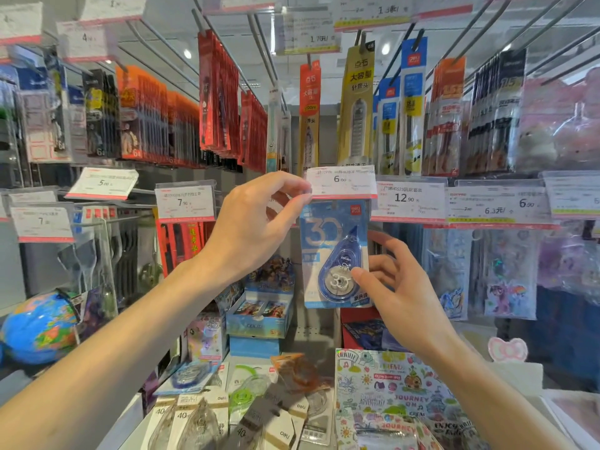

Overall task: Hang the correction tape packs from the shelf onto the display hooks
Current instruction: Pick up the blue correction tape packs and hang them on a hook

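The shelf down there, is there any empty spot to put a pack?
Hardly. The shelf is crowded: correction tape packs overlap beside the sticker sheet. Bare patches show only at its left front edge and right of the sticker sheet, below the pink bow.

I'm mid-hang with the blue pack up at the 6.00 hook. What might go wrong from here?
1. The left hand pinches the 6.00 price tag, which covers the hook tip; the blue correction tape pack may miss the hook.
2. The right hand holds the pack only by fingertips at its lower edge, so it could slip onto the loose packs on the shelf below.
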Demonstrator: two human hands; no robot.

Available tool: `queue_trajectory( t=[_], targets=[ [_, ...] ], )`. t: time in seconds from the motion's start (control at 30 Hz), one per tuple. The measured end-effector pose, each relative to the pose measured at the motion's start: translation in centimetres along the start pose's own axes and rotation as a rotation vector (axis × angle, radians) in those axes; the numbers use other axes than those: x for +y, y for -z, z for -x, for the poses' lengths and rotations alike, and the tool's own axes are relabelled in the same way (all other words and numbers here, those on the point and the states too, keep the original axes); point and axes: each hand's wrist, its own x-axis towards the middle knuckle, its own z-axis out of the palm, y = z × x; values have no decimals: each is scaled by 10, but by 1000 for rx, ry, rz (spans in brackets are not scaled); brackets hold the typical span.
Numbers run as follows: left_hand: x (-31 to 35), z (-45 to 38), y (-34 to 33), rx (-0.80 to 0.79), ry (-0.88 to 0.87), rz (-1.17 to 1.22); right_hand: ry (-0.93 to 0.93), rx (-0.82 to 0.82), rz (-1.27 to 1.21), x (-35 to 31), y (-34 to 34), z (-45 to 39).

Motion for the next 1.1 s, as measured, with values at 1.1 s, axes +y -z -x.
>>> queue_trajectory(
  t=[1.1],
  targets=[
    [-99,43,-146,-135,565,314,-145,7,270,85,-31,-89]
  ],
)
